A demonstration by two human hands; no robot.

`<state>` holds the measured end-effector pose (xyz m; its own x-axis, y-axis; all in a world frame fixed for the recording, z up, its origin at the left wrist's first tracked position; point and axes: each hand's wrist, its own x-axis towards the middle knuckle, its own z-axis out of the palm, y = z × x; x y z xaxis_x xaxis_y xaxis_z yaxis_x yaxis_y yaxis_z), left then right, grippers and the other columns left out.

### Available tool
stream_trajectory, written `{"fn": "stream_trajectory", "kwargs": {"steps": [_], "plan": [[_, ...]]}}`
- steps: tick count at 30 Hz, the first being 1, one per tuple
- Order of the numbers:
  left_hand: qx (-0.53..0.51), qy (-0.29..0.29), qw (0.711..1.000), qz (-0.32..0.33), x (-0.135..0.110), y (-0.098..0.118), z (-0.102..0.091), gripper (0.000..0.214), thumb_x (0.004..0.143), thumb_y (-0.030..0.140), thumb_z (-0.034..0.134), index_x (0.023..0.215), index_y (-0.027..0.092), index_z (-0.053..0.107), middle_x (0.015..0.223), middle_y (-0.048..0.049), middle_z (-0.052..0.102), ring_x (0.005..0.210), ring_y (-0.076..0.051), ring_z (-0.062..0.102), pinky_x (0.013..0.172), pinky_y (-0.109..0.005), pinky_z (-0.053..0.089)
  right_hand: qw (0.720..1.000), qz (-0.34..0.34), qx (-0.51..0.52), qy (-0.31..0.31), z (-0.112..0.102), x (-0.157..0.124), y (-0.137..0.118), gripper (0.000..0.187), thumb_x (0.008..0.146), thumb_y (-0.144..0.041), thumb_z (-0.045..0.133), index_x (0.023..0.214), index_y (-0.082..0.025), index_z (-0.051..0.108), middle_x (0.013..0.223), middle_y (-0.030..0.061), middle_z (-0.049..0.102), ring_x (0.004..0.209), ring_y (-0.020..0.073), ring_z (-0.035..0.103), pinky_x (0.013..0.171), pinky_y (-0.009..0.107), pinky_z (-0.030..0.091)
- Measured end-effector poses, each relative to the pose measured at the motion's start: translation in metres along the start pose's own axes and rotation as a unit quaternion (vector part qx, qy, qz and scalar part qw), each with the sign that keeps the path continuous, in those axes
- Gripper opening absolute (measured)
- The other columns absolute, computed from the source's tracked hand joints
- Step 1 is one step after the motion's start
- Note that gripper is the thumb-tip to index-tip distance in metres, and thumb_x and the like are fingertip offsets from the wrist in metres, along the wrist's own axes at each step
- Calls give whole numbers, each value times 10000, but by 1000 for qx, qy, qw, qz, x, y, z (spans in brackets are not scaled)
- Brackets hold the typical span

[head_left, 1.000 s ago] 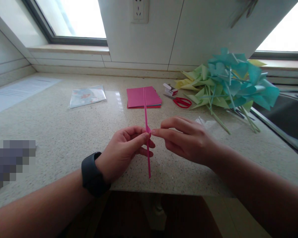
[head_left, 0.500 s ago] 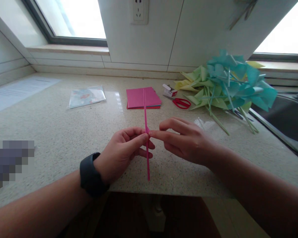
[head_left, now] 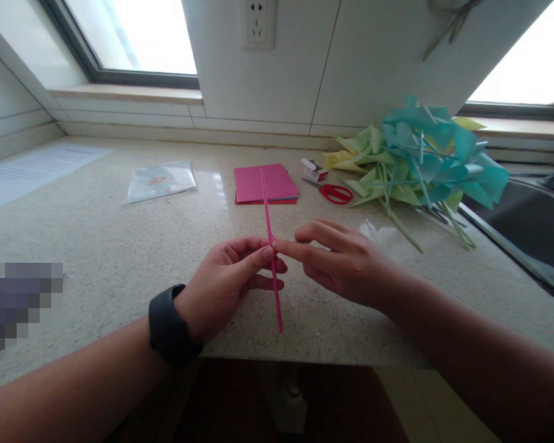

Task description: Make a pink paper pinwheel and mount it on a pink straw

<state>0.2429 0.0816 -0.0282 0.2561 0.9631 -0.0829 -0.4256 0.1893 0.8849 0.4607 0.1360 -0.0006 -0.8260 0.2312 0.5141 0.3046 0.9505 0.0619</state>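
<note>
A thin pink paper stick [head_left: 264,203] is pinched at its middle between the thumb and fingers of my left hand [head_left: 233,269], which has a black watch [head_left: 170,325] on its wrist. It slants a little, with its far end in front of the paper stack. My right hand [head_left: 344,261] reaches in from the right, index finger stretched out and its tip touching the stick beside my left thumb. The other right fingers are bent and apart. A small pink flap shows at the contact point, partly hidden by the fingertips.
Behind the stick lies a stack of coloured paper [head_left: 284,183], pink on top. To its right are a small box [head_left: 314,169], red-handled scissors [head_left: 336,194] and a pile of teal, green and yellow paper flowers [head_left: 425,147]. A sink [head_left: 526,215] borders the right; a clear packet [head_left: 160,181] lies left.
The pink stick has turned slightly: its far end moved left and its near end right. Both hands keep nearly the same place and pose.
</note>
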Motion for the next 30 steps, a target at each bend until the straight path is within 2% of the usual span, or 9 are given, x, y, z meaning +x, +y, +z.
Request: {"fn": "stream_trajectory", "kwargs": {"steps": [5,11,17,21,23,26,28,30], "plan": [[4,10,1000,0,-1,1,2,137,864,274,775,919,149,758,863,-29,722,791,-133,693,657,-214,616,1000,1,-8,-1,0,3,0,301,982,-121,473,1236,-209,607,973,73,617,853,195,571,725,325,499],[9,14,1000,-2,-1,3,4,116,850,258,780,888,154,747,839,-19,703,782,-151,696,622,-238,625,991,32,112,58,6,6,-1,244,884,-60,533,1104,-161,567,942,65,649,873,189,574,796,338,490],[-5,6,1000,-3,-1,2,3,114,845,262,786,891,163,751,853,-17,706,770,-146,703,628,-237,628,973,115,194,42,11,7,-5,344,813,-39,541,1140,-144,561,939,38,591,887,166,559,815,308,460],[-7,-6,1000,-4,-2,2,3,109,845,250,783,898,158,758,849,-26,708,773,-149,699,639,-242,630,955,143,258,3,7,8,-8,368,806,-21,499,1137,-167,564,981,43,577,933,172,538,832,321,449],[-3,-7,1000,-6,-2,2,3,117,844,249,783,914,158,760,854,-31,710,779,-152,698,644,-242,629,941,160,300,-8,6,10,-9,313,850,-62,496,1127,-186,572,1004,45,588,950,178,538,841,336,449],[8,-10,1000,-6,-2,2,3,123,858,257,771,928,156,760,869,-35,714,782,-144,691,654,-233,624,908,193,372,2,10,11,-9,156,976,-249,505,1087,-189,597,1025,50,609,965,177,560,859,345,453],[16,-13,1000,-6,-2,2,2,131,867,268,763,935,156,761,885,-41,720,788,-142,687,662,-230,622,872,222,436,12,15,11,-10,205,1007,-367,516,1047,-184,599,978,41,620,920,165,586,826,331,472],[20,-17,1000,-5,-2,2,2,137,868,276,762,934,156,762,893,-50,727,797,-149,690,666,-236,621,823,255,508,8,21,12,-11,213,1000,-391,547,1036,-183,582,901,21,625,841,151,608,756,309,495]]}}
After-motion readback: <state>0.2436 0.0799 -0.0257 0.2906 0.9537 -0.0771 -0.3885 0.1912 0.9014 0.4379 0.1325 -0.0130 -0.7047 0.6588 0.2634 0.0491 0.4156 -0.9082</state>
